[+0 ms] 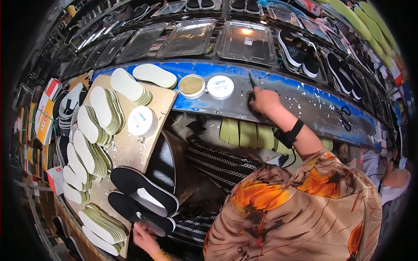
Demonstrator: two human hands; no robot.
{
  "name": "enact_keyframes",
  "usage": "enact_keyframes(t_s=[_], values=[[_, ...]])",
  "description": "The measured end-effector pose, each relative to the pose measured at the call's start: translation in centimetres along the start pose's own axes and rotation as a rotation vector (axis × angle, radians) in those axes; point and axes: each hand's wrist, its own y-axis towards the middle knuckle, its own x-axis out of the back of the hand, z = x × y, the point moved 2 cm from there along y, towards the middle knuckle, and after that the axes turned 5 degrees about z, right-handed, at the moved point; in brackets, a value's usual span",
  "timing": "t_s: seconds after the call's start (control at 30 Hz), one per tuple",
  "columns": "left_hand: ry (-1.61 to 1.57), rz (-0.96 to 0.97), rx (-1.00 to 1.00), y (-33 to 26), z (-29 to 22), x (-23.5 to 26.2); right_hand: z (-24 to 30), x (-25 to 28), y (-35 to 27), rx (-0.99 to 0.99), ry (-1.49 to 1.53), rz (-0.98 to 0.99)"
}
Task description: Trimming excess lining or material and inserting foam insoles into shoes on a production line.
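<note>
At the blue-edged bench [300, 93], my right hand [266, 101] closes round black-handled scissors [251, 82], their dark blades pointing away from me. Low on the left, my left hand [144, 238] has its fingers at the near side of a black slip-on shoe [119, 204]; blur around the fingertips hides part of the grip. A second black slip-on shoe [130, 180], with a white inside, lies beside it, overlapping the wooden board's edge. To the left of my right hand are a round white tin [220, 87] and an open tin of tan paste [191, 86].
Stacks of white-topped green insoles [102, 108] cover much of the wooden board [126, 158], along with another white tin [141, 121]. Another pair of scissors [345, 117] lies on the bench. Green pieces [248, 135] sit beneath it. Racks behind carry clear trays [187, 38] and shoes [298, 52].
</note>
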Motion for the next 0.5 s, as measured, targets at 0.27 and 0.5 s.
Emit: enact_keyframes(t_s=[0.27,0.5], values=[[0.819,-0.167,-0.372,5.5,-3.3,-6.2,-6.9,-7.0,5.6,-0.09,0.596,0.031],[0.476,-0.254,-0.508,1.3,0.0,-0.7,-5.6,-1.8,2.8,0.153,1.734,0.41]])
